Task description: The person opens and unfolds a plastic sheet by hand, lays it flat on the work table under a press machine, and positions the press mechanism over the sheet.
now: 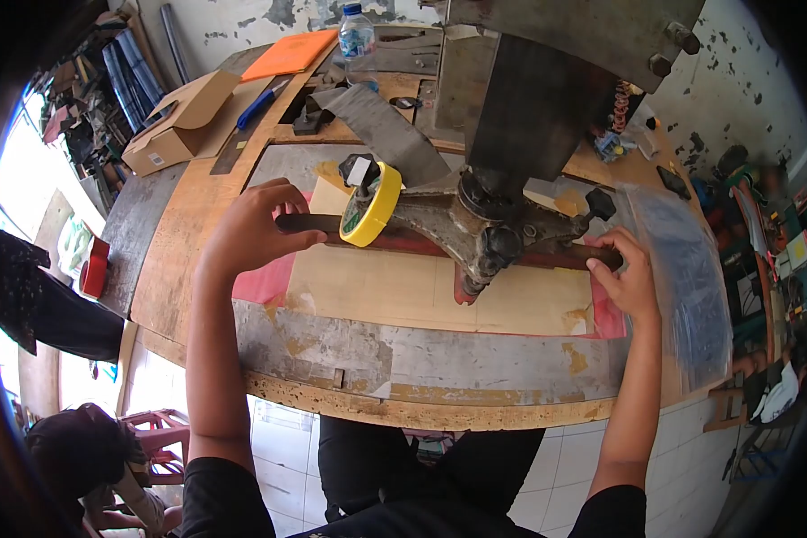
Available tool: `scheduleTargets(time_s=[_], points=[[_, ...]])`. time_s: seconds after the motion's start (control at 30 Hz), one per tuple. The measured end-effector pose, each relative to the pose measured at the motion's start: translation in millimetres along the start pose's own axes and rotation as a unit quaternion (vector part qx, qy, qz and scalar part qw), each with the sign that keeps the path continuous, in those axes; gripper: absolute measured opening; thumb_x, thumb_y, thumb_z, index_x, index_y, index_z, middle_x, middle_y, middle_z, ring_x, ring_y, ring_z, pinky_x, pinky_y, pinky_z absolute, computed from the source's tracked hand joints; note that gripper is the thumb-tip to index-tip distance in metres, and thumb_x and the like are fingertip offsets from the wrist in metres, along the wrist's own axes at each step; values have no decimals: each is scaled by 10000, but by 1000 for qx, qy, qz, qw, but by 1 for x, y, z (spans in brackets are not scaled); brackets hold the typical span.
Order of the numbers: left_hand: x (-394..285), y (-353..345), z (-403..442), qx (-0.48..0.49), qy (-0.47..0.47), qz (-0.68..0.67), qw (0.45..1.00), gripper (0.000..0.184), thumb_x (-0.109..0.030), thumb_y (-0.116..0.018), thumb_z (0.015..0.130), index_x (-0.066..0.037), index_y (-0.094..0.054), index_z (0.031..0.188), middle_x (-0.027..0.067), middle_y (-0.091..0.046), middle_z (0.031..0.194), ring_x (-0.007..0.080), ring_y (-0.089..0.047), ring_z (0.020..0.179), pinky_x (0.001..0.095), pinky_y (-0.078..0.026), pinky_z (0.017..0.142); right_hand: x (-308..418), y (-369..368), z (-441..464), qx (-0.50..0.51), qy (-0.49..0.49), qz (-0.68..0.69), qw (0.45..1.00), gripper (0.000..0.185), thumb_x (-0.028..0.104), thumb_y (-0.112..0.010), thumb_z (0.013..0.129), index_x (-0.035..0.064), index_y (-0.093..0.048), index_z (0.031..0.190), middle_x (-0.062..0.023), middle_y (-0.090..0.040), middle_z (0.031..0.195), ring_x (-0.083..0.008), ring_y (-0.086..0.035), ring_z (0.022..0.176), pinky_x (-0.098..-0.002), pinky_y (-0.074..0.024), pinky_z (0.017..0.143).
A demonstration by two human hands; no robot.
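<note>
A long dark bar (412,243) with reddish sides runs crosswise beneath a worn metal bracket (435,215). At its left end, my left hand (255,229) has its thumb and fingers closed around the bar. My right hand (628,273) pinches the opposite end between thumb and fingers. A yellow tape roll (382,206) hangs over the bracket's left side, next to a black knob (359,170). Under the bar lies a cream sheet (377,291), with pink-red material (609,309) showing at its edges. The bar's underside is hidden.
A machine column (542,112) rises above the bracket. Clear plastic sheets (681,287) lie at right. An open cardboard box (184,121), blue cutter (260,105), water bottle (357,40) and orange folder (289,56) stand or lie toward the back. Another person (85,457) is at lower left.
</note>
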State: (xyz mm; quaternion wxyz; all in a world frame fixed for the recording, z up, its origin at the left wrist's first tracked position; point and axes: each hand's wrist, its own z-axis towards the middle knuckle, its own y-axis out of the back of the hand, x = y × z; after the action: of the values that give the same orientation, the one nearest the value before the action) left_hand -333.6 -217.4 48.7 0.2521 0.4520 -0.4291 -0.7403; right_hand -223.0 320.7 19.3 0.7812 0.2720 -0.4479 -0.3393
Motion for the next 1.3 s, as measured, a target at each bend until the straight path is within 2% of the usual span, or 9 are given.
scheduleTargets(time_s=[0.37,0.73,1.3], points=[[2,-1,1,-12,-6,0,1000,467,-363,-983,736,-28,-757,970,99,-736,940,268,-697,881,389,-562,801,3,2,0,4,-15,-3,1000,217,71,-818,860,-33,-677,988,-130,-655,955,-251,-642,882,-346,-517,843],[5,0,1,-10,-4,0,1000,470,-378,-983,739,-30,-763,966,89,-745,952,251,-697,883,381,-561,802,2,1,1,3,-2,0,1000,223,95,-828,874,-36,-678,975,-132,-640,929,-257,-640,869,-349,-511,815],[6,-1,2,-19,-44,-9,999,447,-360,-961,766,-27,-767,993,94,-748,964,253,-709,885,384,-567,801,6,3,2,-21,19,-21,999,161,68,-804,907,-30,-710,993,-124,-681,950,-245,-671,884,-346,-524,805]])
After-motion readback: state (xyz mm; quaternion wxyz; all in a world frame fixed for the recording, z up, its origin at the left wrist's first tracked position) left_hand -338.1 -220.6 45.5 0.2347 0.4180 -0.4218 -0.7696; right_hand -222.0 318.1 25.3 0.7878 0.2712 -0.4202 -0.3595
